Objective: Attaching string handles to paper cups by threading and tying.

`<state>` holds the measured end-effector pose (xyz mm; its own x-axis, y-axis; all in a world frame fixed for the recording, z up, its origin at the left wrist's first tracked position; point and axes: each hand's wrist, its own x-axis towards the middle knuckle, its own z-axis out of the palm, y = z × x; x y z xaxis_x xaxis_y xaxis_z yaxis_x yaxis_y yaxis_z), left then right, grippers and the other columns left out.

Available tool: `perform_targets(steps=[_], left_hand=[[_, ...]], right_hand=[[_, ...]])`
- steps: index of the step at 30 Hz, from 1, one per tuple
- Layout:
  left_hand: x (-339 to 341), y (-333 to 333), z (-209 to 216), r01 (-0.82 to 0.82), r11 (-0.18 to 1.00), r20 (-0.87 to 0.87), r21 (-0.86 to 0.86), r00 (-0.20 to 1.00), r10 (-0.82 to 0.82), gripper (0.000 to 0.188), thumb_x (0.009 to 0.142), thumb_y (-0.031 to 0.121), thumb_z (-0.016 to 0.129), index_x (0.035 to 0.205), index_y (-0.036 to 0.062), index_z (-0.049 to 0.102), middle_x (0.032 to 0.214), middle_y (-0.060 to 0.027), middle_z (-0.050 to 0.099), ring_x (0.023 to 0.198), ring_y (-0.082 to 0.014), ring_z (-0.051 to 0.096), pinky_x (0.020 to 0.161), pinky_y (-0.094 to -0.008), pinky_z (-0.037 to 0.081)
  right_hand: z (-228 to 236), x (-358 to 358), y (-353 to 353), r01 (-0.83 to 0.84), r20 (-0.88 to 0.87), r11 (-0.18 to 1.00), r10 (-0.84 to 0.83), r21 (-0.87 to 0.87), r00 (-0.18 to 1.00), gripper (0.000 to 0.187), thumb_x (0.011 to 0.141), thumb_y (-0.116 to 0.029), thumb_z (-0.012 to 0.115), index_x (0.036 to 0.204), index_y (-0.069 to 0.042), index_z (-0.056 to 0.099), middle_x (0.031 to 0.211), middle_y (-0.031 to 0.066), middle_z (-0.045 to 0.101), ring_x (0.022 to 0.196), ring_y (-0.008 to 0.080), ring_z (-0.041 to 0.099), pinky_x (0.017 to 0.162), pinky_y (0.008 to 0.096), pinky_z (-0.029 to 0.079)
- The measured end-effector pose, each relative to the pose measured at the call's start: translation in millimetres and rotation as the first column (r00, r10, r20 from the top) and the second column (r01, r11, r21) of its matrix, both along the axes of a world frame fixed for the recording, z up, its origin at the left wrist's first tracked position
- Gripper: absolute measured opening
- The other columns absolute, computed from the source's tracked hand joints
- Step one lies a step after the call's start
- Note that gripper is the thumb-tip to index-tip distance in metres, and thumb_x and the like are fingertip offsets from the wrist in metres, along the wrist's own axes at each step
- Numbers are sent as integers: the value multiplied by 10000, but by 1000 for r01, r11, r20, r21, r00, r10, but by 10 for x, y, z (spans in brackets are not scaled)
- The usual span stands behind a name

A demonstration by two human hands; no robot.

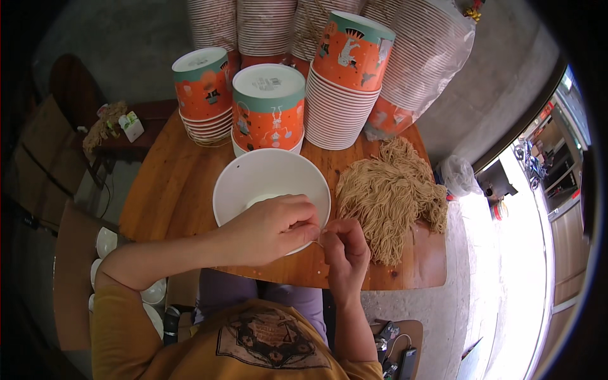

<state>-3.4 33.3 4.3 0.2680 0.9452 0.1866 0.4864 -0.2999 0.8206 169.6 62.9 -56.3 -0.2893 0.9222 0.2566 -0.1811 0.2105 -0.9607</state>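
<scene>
Pinching a thin noodle strand (317, 241) between them, my left hand (269, 229) and right hand (345, 248) meet over the white bowl's (253, 174) near rim. I see the noodle heap (389, 199) just right on the wooden worktop (164, 190); stacked orange paper cups (345, 69) crowd the far edge.

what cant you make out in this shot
Head view only:
- Bowl: near rim and part of its inside hidden by the left hand.
- What the fingers pinch: a thin strand near the right hand, too small to tell.
- Cup stacks: tops cut off by the upper edge.
</scene>
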Motion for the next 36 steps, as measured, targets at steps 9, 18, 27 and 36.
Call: perform_targets(steps=[9,18,27,36], left_hand=[[-34,21,-48,-25,997,66,-67,997,30,167,919,169,574,896,3,576,849,-103,598,793,-251,598,717,-356,469],[-50,26,-69,-19,985,139,-174,989,44,178,933,182,560,895,9,575,864,-94,608,806,-228,601,735,-332,470],[-53,11,-67,-11,996,61,-93,998,16,171,934,179,554,894,13,569,872,-96,581,809,-250,581,735,-352,461],[-16,-19,-82,20,998,-68,61,998,-15,131,933,141,565,912,12,554,903,-63,531,886,-205,552,768,-334,452]], right_hand=[[-91,3,-69,99,55,985,-108,144,993,89,882,-21,611,960,-28,568,680,-33,571,604,6,486,565,164,401],[-122,-45,-65,114,82,984,-126,134,989,107,869,-39,649,947,-39,575,648,-16,580,553,9,474,507,161,375],[-79,-67,-81,186,140,892,-264,413,954,134,820,-23,696,911,-52,603,658,-17,560,537,23,471,486,173,376],[6,-61,-97,186,261,855,-344,484,902,118,828,-26,674,870,-58,568,634,-7,556,521,54,494,503,197,424]])
